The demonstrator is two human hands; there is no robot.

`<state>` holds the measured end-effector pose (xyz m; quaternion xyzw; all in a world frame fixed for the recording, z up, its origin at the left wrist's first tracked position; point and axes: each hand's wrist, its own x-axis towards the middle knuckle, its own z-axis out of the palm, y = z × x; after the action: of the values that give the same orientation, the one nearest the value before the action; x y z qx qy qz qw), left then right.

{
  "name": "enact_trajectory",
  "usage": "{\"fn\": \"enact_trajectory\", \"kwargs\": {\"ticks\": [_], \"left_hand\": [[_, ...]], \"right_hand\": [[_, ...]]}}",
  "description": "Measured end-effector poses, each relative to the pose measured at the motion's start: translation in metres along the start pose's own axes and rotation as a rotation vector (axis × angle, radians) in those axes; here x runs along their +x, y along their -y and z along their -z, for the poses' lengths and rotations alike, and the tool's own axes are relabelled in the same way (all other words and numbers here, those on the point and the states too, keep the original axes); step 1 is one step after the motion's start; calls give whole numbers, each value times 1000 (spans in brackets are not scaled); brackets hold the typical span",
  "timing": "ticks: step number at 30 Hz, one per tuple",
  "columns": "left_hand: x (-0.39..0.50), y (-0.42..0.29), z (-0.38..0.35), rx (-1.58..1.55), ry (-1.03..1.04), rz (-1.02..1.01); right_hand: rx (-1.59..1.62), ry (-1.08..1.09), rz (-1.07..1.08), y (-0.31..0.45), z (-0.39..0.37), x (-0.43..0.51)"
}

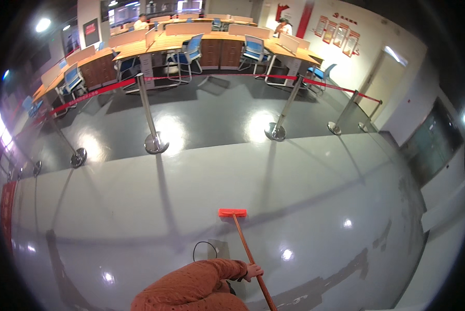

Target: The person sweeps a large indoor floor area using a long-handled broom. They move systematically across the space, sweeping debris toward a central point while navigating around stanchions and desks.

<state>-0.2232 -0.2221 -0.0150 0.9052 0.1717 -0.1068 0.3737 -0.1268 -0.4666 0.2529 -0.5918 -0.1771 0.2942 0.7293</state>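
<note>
My left hand (253, 271), at the end of a rust-brown sleeve (193, 280), is closed around the wooden handle (244, 245) of a floor brush. The handle slants up and to the left. Its orange-red brush head (232, 213) rests on the glossy light grey floor (139, 202) in front of me, with short bristles along its lower edge. The upper end of the handle leaves the picture at the bottom. My right hand is out of view. A thin black cable loop (205, 242) shows just beyond my sleeve.
Chrome stanchions (147, 105) with a red belt (217, 75) cross ahead. Behind them stand wooden desks (135, 49), blue chairs (193, 48) and two people, one at the right (283, 27). Dark marks (333, 278) streak the floor at lower right. A door (386, 83) is at right.
</note>
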Motion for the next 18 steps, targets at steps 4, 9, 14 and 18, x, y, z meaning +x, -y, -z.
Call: {"fn": "enact_trajectory", "kwargs": {"ticks": [4, 9, 14, 18], "left_hand": [[5, -12, -8, -12, -87, 77], [20, -39, -41, 33, -73, 100], [42, -92, -109, -2, -27, 54], [42, -139, -139, -28, -18, 47]], "right_hand": [[8, 43, -17, 4, 17, 7], [92, -59, -123, 15, 61, 2], [26, -112, -189, 27, 152, -14], [135, -94, -85, 24, 208, -28]]}}
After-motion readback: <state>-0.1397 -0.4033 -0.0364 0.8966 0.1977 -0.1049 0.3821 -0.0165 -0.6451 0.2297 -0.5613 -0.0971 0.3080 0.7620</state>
